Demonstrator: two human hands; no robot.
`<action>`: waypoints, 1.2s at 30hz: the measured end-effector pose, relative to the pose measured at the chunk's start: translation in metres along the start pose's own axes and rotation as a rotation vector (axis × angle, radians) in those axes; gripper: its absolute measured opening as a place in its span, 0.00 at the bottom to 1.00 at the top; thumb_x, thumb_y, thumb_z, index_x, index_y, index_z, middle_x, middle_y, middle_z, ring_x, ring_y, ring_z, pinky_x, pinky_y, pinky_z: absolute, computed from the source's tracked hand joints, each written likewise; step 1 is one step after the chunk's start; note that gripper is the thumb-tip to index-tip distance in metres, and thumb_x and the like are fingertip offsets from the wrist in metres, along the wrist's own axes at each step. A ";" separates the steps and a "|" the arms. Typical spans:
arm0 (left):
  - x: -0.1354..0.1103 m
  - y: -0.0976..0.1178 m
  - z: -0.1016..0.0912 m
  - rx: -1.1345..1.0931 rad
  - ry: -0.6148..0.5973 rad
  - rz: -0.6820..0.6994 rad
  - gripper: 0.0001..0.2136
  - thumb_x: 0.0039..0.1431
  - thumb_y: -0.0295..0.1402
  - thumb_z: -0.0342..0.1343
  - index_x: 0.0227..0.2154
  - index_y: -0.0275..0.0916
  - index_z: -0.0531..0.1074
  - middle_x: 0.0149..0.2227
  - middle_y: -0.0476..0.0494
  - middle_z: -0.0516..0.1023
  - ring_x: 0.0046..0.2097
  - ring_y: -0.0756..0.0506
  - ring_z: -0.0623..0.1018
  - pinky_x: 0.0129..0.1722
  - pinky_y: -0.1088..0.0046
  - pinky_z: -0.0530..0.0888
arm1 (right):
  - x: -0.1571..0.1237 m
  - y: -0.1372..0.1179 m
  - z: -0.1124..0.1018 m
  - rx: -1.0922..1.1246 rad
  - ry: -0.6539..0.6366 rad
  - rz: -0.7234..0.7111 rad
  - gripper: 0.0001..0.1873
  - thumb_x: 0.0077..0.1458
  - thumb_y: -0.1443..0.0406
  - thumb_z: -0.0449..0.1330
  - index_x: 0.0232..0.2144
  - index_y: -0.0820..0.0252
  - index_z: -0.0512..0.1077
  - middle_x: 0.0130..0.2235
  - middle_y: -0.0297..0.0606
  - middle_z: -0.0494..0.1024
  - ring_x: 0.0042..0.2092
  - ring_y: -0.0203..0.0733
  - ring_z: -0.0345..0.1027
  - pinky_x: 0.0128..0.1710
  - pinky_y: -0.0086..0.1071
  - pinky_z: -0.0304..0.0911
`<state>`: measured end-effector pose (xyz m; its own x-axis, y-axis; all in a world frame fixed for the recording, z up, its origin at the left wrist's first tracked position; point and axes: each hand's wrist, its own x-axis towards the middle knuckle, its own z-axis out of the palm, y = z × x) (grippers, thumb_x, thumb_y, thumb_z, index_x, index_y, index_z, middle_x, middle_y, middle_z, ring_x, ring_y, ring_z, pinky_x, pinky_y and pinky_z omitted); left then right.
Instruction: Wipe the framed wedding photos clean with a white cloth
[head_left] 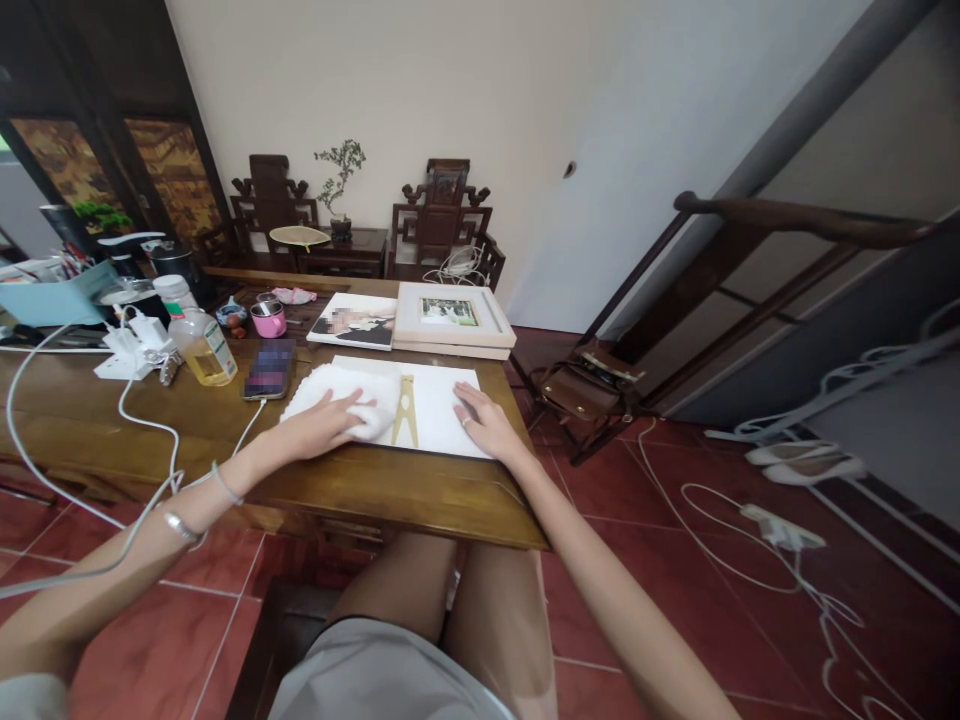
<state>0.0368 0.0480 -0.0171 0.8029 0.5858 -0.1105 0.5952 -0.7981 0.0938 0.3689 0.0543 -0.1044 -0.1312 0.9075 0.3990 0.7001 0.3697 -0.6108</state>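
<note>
My left hand (328, 423) rests on a bunched fluffy white cloth (386, 390), its fingers spread over the top. The cloth covers the left part of a flat white album or book (435, 395) lying near the table's front edge. A gold letter-like shape (406, 410) shows on the white surface, just right of the cloth. My right hand (484, 420) lies open and flat on the right side of the white surface, with a ring on one finger.
The wooden table (360, 495) also bears a phone (268, 370) on a cable, a bottle of yellow liquid (201, 345), a pink cup (268, 318), a power strip (135, 350), a photo book (356, 320) and a framed-photo box (454, 315). A chair holds a brown bag (581, 385).
</note>
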 end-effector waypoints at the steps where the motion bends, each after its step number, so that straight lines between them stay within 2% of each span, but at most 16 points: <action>1: 0.014 -0.007 -0.002 -0.009 -0.007 -0.030 0.13 0.68 0.30 0.44 0.49 0.40 0.71 0.67 0.40 0.56 0.70 0.39 0.46 0.63 0.45 0.52 | 0.000 0.000 0.000 0.002 -0.002 0.000 0.23 0.58 0.62 0.54 0.55 0.59 0.70 0.60 0.43 0.69 0.64 0.49 0.56 0.66 0.50 0.49; 6: 0.076 -0.033 -0.006 -0.055 0.060 -0.140 0.15 0.68 0.33 0.43 0.52 0.40 0.69 0.67 0.38 0.55 0.69 0.35 0.46 0.61 0.37 0.49 | 0.000 0.000 -0.002 0.004 -0.005 0.000 0.23 0.58 0.62 0.54 0.55 0.60 0.70 0.60 0.45 0.68 0.64 0.49 0.56 0.65 0.50 0.49; 9: 0.092 -0.035 -0.003 -0.062 0.143 -0.184 0.15 0.69 0.34 0.43 0.54 0.40 0.68 0.68 0.39 0.52 0.69 0.33 0.46 0.60 0.35 0.48 | 0.000 0.000 -0.002 -0.005 -0.008 0.008 0.23 0.59 0.62 0.53 0.55 0.61 0.70 0.60 0.45 0.68 0.64 0.49 0.56 0.66 0.49 0.49; 11: 0.090 -0.029 0.000 -0.062 0.160 -0.198 0.16 0.69 0.33 0.42 0.55 0.40 0.67 0.67 0.38 0.54 0.69 0.34 0.46 0.61 0.36 0.48 | 0.000 0.000 -0.003 0.004 -0.009 0.013 0.23 0.59 0.62 0.54 0.55 0.60 0.70 0.60 0.44 0.68 0.65 0.49 0.56 0.66 0.49 0.49; 14: 0.067 -0.011 0.003 -0.022 0.109 -0.181 0.15 0.69 0.31 0.43 0.53 0.39 0.68 0.67 0.38 0.55 0.69 0.34 0.46 0.61 0.37 0.50 | 0.000 -0.001 -0.003 0.005 -0.013 0.011 0.23 0.59 0.62 0.54 0.55 0.60 0.70 0.61 0.44 0.68 0.64 0.49 0.56 0.66 0.49 0.49; 18: 0.009 0.020 0.008 0.079 0.079 -0.064 0.13 0.67 0.28 0.46 0.48 0.41 0.73 0.67 0.42 0.54 0.70 0.36 0.45 0.63 0.39 0.50 | 0.001 -0.002 -0.003 0.003 -0.014 0.001 0.23 0.59 0.62 0.53 0.55 0.61 0.70 0.61 0.44 0.68 0.65 0.49 0.56 0.66 0.49 0.49; 21: -0.027 0.034 0.010 0.103 0.080 0.030 0.12 0.66 0.27 0.48 0.44 0.42 0.75 0.67 0.45 0.54 0.70 0.38 0.45 0.64 0.43 0.50 | 0.001 -0.001 -0.002 0.015 -0.011 0.002 0.23 0.58 0.63 0.54 0.55 0.59 0.70 0.61 0.42 0.68 0.65 0.49 0.55 0.66 0.50 0.48; 24: -0.037 0.035 0.008 0.061 0.063 0.048 0.12 0.66 0.27 0.48 0.44 0.43 0.75 0.67 0.47 0.55 0.70 0.39 0.45 0.65 0.45 0.50 | 0.001 -0.001 -0.001 -0.003 -0.008 0.004 0.23 0.58 0.63 0.53 0.55 0.61 0.70 0.61 0.44 0.68 0.65 0.49 0.56 0.66 0.49 0.49; 27: -0.018 0.024 0.004 -0.002 0.057 -0.009 0.13 0.67 0.28 0.45 0.47 0.42 0.73 0.68 0.46 0.54 0.70 0.40 0.44 0.64 0.44 0.50 | 0.000 -0.002 -0.001 -0.008 -0.007 0.004 0.23 0.58 0.63 0.53 0.55 0.63 0.70 0.61 0.45 0.68 0.64 0.49 0.56 0.66 0.48 0.49; 30: 0.021 0.007 0.002 -0.061 0.059 -0.094 0.14 0.68 0.30 0.43 0.49 0.41 0.72 0.68 0.43 0.53 0.70 0.36 0.44 0.62 0.38 0.49 | 0.000 -0.001 -0.002 0.002 -0.009 0.010 0.23 0.58 0.62 0.53 0.55 0.61 0.70 0.61 0.44 0.68 0.64 0.49 0.56 0.66 0.48 0.49; 34: 0.077 -0.012 0.003 -0.166 0.215 -0.240 0.17 0.70 0.37 0.41 0.54 0.42 0.67 0.69 0.41 0.50 0.69 0.31 0.45 0.60 0.33 0.46 | -0.001 0.000 -0.003 0.020 -0.012 0.016 0.23 0.58 0.61 0.54 0.55 0.59 0.70 0.61 0.43 0.68 0.65 0.49 0.56 0.66 0.49 0.48; 36: 0.096 -0.015 0.004 -0.204 0.278 -0.289 0.17 0.70 0.40 0.41 0.55 0.41 0.66 0.68 0.40 0.51 0.69 0.30 0.46 0.59 0.32 0.46 | -0.001 0.000 -0.003 0.022 -0.015 0.016 0.23 0.58 0.61 0.54 0.55 0.59 0.70 0.61 0.43 0.68 0.64 0.49 0.56 0.66 0.49 0.48</action>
<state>0.1046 0.1154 -0.0333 0.5646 0.8184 0.1067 0.7683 -0.5685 0.2942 0.3713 0.0532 -0.1028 -0.1301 0.9162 0.3789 0.6869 0.3589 -0.6320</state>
